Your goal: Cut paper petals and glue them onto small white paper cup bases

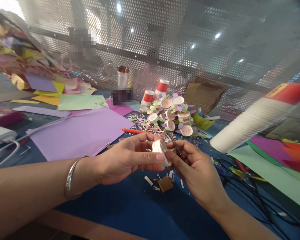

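My left hand (130,158) pinches a small white paper cup bottom (159,147) between thumb and fingers, held above the blue table (130,206). My right hand (192,166) is closed around small scissors (174,144), whose blades meet the cup piece. A silver bangle (71,178) circles my left wrist. Paper snippets and a brown scrap (165,184) lie under my hands.
A heap of cut cup discs with paper petals (171,115) lies beyond my hands, with two red-and-white cups (155,92) behind. A long stack of white cups (255,118) lies at right. Purple paper (82,133), green paper (272,173), black cables (252,196), a white charger (0,135).
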